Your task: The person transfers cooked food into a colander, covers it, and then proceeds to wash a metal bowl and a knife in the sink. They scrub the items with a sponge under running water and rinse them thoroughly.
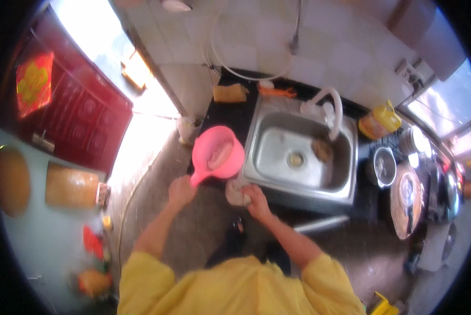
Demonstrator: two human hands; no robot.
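My left hand grips the handle of a pink plastic dipper. Over the left end of the black countertop, the dipper's open mouth shows a pale shape inside that is too blurred to name. In my right hand is a bunched whitish cloth, held just in front of the sink's near left corner. The stainless steel sink has a drain in its floor and a brown, roundish scrubber-like thing beside it. A white curved faucet rises at the back right.
A yellow sponge-like block and orange gloves or cloth lie behind. Right of the sink stand a yellow jug, a metal pot and a large lid. A hose runs along the floor near a red door.
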